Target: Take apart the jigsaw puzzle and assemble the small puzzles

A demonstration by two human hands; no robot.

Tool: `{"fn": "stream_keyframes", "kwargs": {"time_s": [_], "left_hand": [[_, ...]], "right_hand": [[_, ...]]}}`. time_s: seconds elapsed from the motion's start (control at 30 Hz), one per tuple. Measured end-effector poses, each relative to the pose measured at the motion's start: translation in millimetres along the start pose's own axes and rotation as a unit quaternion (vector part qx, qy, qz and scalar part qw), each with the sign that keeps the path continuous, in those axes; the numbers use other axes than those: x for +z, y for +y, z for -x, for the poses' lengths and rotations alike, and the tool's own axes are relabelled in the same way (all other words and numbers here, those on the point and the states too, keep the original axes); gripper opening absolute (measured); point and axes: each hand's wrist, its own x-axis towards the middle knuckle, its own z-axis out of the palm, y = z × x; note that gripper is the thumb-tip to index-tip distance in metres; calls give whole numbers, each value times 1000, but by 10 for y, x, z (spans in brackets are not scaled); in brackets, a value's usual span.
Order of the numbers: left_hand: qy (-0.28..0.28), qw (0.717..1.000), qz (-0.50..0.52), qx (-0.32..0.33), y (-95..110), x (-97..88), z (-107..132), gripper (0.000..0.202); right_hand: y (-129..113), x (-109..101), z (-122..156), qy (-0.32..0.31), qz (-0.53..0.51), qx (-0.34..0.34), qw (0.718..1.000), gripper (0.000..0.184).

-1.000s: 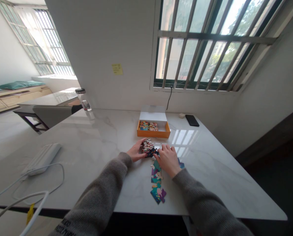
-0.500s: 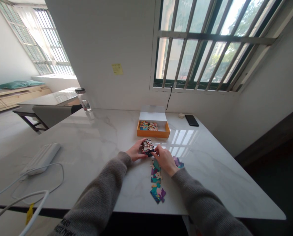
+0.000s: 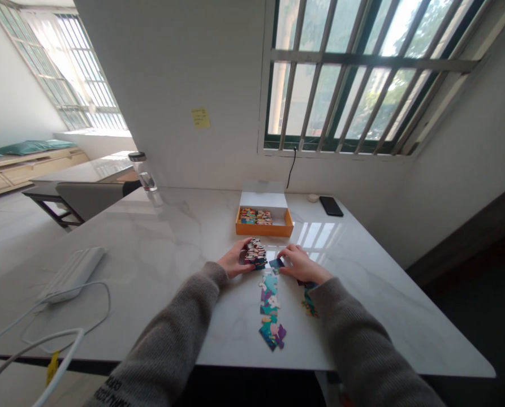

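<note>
Right hand (image 3: 303, 264) has moved out to the right, away from the stack, since the earlier frame. From here I see it low over the marble table (image 3: 159, 237), in a narrow pinch on a dark blue puzzle piece (image 3: 276, 263). Left hand (image 3: 235, 259) is cupped closely around a stack of puzzle pieces (image 3: 255, 252), just beside the dark blue puzzle piece. Nearer the bottom of my view, a column of puzzle pieces (image 3: 269, 311) lies flat on the table, between the two forearms. A smaller group of puzzle pieces (image 3: 309, 299) sits right by the right sleeve (image 3: 354, 322). Upper center, an orange box (image 3: 264, 229) stands open, with rows of puzzle pieces (image 3: 256, 217) inside and its white lid (image 3: 263, 199) raised behind them. A phone (image 3: 331, 206) lies at the table's upper right, a water bottle (image 3: 144, 172) stands at its upper left, and a white power brick (image 3: 72, 274) lies at the left.
</note>
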Motion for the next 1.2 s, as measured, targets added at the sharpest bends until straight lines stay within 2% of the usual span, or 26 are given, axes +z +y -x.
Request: {"fn": "stream_keyframes", "kwargs": {"time_s": [0.1, 0.2, 0.27, 0.33, 0.4, 0.43, 0.5, 0.6, 0.67, 0.77, 0.9, 1.07, 1.13, 1.2], "left_hand": [[9, 1000, -24, 12, 24, 10, 6, 89], [16, 1000, -17, 20, 15, 28, 2, 89], [27, 999, -11, 25, 3, 37, -6, 88], [43, 998, -33, 34, 0, 34, -15, 88], [55, 995, -76, 43, 6, 15, -22, 87], [57, 993, -96, 47, 10, 0, -25, 87], [55, 990, -123, 51, 10, -32, -29, 86], [41, 989, -130, 58, -12, -70, -32, 87], [38, 988, -132, 64, -33, -81, -34, 87], [29, 991, -119, 61, -53, -92, -34, 91], [-13, 995, -74, 59, -70, -138, -27, 94], [-38, 997, -39, 55, -143, -195, -32, 94], [-30, 997, -44, 53, -163, -187, -38, 93], [-24, 997, -46, 52, -158, -162, -43, 93]], "right_hand": [[0, 26, -6, 12, -55, 15, 998, 30], [10, 23, -15, 32, -189, 34, 981, 24], [-29, 16, -22, 55, -312, 23, 948, 21], [-117, 27, -34, 71, -423, 2, 903, 28], [-226, 71, -51, 72, -489, -6, 869, 34], [-277, 102, -61, 72, -501, -5, 862, 32], [-350, 167, -82, 91, -480, 1, 873, 25], [-383, 238, -103, 136, -367, -5, 920, 19], [-381, 274, -110, 144, -304, -10, 942, 18], [-384, 347, -122, 134, -290, 2, 948, 15], [-409, 449, -149, 118, -299, 11, 947, 10], [-450, 501, -188, 102, -260, 24, 960, 12], [-461, 516, -211, 116, -218, 23, 969, 15], [-461, 531, -238, 159, -167, 5, 973, 22]]}}
